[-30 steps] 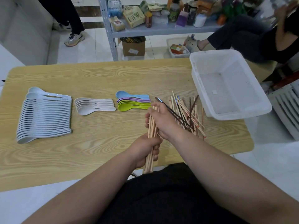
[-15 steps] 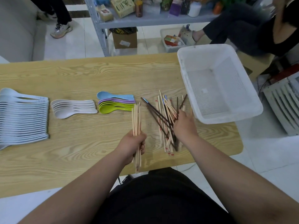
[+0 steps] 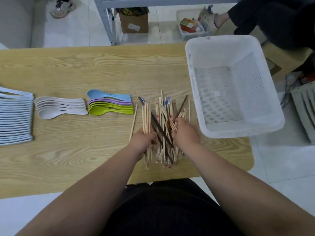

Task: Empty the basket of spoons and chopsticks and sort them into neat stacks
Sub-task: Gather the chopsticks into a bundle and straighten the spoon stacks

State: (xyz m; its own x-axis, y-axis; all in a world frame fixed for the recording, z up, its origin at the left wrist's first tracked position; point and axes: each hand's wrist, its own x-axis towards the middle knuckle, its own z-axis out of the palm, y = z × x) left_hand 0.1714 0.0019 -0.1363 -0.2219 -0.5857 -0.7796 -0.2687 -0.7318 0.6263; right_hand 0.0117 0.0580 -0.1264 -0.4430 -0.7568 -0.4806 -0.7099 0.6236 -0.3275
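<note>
Gripping a chopstick bundle (image 3: 147, 116), the left hand (image 3: 142, 142) lies beside the right hand (image 3: 185, 132), which pinches loose chopsticks (image 3: 164, 109).

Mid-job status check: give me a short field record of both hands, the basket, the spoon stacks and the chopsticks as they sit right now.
left hand: grips a bundle of pale chopsticks
right hand: on the mixed chopstick pile, fingers curled, grip unclear
basket: right end of the table, no utensils inside
spoons: pale blue-white row far left, then white stack, then coloured stack
stray chopstick: lies alone, left of the bundle
left to do: pile not yet sorted
</note>
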